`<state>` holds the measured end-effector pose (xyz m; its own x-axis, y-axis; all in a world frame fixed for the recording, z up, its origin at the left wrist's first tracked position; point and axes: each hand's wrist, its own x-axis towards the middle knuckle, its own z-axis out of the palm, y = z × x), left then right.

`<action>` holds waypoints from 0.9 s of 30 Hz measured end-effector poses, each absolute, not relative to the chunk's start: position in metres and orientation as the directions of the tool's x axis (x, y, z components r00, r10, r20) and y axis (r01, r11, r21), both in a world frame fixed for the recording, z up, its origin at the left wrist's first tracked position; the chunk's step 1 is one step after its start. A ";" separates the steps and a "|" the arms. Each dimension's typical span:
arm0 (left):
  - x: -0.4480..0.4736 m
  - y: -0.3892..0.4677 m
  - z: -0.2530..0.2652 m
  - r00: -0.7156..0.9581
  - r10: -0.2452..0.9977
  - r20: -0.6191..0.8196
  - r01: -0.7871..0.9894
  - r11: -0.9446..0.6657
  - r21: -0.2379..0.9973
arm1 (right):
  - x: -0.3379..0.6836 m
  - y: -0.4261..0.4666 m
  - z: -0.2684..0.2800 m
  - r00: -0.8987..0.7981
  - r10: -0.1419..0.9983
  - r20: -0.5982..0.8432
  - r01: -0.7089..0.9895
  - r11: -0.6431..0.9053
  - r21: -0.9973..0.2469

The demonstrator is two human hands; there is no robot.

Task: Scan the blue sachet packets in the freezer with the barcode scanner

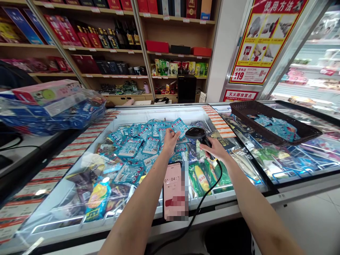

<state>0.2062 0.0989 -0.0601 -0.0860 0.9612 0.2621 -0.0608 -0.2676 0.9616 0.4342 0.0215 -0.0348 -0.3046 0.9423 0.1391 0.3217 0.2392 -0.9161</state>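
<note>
As far as can be judged, part-way along, with more left out than set aside. Set in the brown basket (pixel 240 109), toward three o'clock from the hands: a small lot of blue packets (pixel 284 129). Left loose toward nine o'clock: a larger heap of like packets (pixel 130 147), spread over the chest freezer (pixel 220 214); any sorting within the heap, not to be told. Left hand (pixel 171 140): fingers pinched on one packet (pixel 180 126), at one o'clock. Right hand (pixel 215 148): curled round a corded black scanner (pixel 196 133), head at ten o'clock, just beside that packet. Phone (pixel 172 191) at six o'clock, with timer-like digits.
</note>
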 end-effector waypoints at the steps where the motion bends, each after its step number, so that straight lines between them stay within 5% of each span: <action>1: 0.206 0.099 -0.060 -0.089 0.961 0.262 -0.057 -0.267 0.962 | 0.434 0.022 -0.035 -0.304 0.943 0.135 0.324 0.235 -0.916; 18: 0.208 0.106 -0.069 -0.095 0.952 0.291 0.005 -0.292 0.957 | 0.438 0.023 -0.034 -0.282 0.949 0.143 0.324 0.235 -0.916; 23: 0.209 0.108 -0.054 -0.054 0.974 0.222 0.215 -0.206 0.955 | 0.439 0.025 -0.034 -0.293 0.944 0.152 0.342 0.252 -0.905; 27: 0.204 0.106 -0.034 -0.037 0.968 0.247 0.517 -0.193 0.834 | 0.440 0.028 -0.038 -0.262 0.952 0.158 0.304 0.237 -0.923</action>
<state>0.2041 0.1064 -0.0342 -0.0367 0.9682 0.2473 0.5171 -0.1934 0.8338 0.4397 0.0280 -0.0378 -0.2618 0.9521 0.1577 0.3042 0.2365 -0.9228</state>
